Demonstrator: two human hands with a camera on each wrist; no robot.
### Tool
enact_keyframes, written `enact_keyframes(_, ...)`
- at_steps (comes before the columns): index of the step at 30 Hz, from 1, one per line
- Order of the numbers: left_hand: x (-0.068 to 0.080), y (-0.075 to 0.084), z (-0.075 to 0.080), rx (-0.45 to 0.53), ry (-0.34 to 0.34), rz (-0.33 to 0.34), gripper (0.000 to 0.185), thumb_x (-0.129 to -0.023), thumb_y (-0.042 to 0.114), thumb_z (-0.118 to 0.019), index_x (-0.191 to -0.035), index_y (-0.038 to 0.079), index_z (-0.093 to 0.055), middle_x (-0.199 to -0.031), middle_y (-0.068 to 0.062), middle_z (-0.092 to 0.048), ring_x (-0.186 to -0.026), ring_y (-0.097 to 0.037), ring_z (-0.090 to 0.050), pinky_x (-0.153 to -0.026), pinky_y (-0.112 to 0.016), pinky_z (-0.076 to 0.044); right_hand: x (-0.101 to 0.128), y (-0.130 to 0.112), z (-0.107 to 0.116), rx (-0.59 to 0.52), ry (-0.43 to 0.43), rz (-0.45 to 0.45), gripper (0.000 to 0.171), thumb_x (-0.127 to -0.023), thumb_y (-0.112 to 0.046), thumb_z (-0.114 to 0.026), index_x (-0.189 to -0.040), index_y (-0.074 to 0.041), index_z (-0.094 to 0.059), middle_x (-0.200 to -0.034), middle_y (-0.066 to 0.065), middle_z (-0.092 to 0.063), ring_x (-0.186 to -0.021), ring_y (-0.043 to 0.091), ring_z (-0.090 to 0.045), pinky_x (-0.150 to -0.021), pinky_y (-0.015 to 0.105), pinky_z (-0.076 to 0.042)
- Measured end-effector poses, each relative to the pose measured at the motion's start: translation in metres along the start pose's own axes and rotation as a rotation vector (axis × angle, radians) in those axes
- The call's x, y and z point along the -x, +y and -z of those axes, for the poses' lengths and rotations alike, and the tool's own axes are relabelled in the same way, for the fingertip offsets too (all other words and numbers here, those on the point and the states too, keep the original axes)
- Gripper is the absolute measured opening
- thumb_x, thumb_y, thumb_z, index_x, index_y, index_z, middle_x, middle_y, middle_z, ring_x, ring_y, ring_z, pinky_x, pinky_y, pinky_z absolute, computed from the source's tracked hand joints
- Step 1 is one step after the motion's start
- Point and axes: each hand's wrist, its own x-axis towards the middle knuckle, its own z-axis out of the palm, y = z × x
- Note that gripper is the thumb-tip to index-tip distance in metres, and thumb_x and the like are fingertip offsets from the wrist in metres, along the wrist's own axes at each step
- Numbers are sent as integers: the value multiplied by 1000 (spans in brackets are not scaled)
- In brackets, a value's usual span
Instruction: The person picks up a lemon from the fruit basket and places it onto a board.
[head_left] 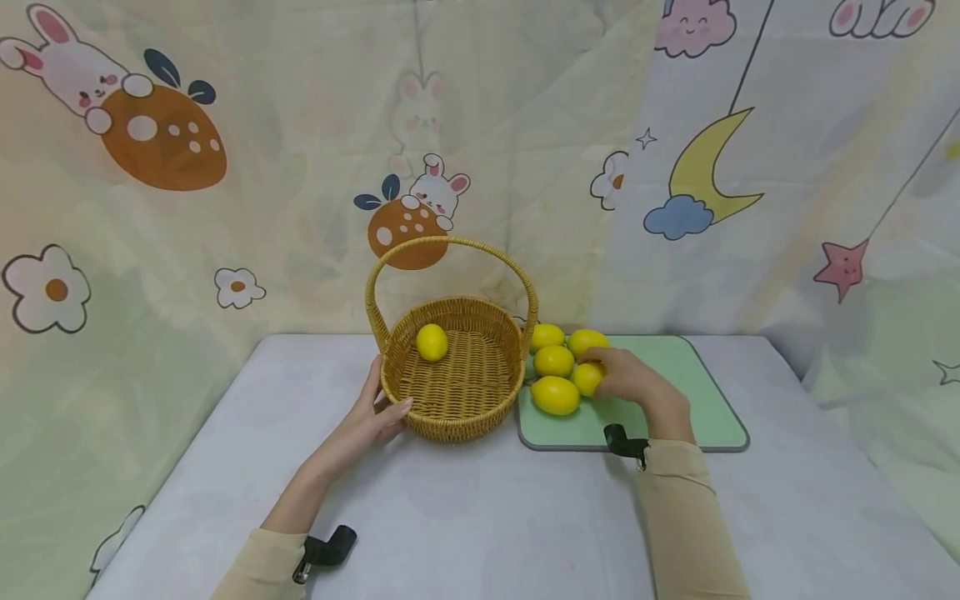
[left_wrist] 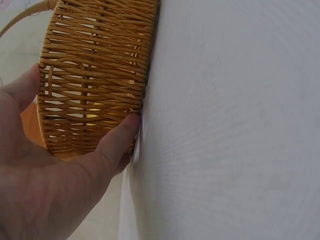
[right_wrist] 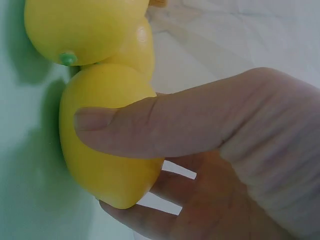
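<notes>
A round wicker basket point(head_left: 455, 427) with a tall arched handle stands on the table, one lemon point(head_left: 432, 342) inside it. My left hand point(head_left: 372, 419) holds the basket's left side from outside, with the thumb against the woven wall in the left wrist view. Over the green board point(head_left: 675, 392), my right hand point(head_left: 636, 381) grips a yellow lemon point(right_wrist: 112, 170); the thumb lies across it and the fingers are round its far side. Several other lemons, such as a near one point(head_left: 555, 396), sit bunched beside it, between the basket and my right hand.
A white cloth covers the table point(head_left: 465, 517). The green board has a grey rim and lies to the basket's right. Behind the table hangs a cartoon-printed curtain point(head_left: 300, 167). Black wrist cameras sit at both beige sleeves point(head_left: 686, 500).
</notes>
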Motion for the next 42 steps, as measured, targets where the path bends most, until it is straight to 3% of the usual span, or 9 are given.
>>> enact_keyframes(11,-1,0,0,0,-3,-1,93,-101,34,-57,-150,52,19,-167,2,17,-155,-34,-6,-113,-43,-42,4,2,4,-37,24,2,65,-77,0,-68,-140,-10,-55,-143,16,-54,-122,34,-49,-111,60,-39)
enact_keyframes(23,0,1,0,-17,3,1,94,-101,35,-57,-151,49,21,-166,3,21,-156,-34,-2,-113,-43,-43,17,-4,18,-59,15,26,61,-83,-4,-65,-142,-4,-50,-145,20,-51,-131,43,-46,-107,62,-42)
enact_keyframes(29,0,1,0,-25,3,-4,94,-101,35,-57,-151,49,21,-166,6,21,-156,-34,-1,-113,-43,-42,24,-18,26,-52,32,31,58,-89,-9,-64,-145,-7,-48,-146,20,-50,-133,43,-45,-107,63,-41)
enact_keyframes(36,1,0,0,-21,0,-4,94,-101,35,-57,-151,50,21,-166,5,21,-156,-34,-2,-114,-43,-41,28,-44,31,-50,97,115,54,-91,-9,-63,-143,-8,-51,-145,19,-53,-131,42,-47,-106,61,-44)
enact_keyframes(42,0,0,0,-22,3,-3,95,-101,35,-57,-152,47,21,-166,4,20,-156,-34,-3,-114,-43,-41,32,-70,29,-40,103,151,53,-90,-9,-64,-142,-10,-54,-142,17,-56,-130,40,-50,-106,60,-45)
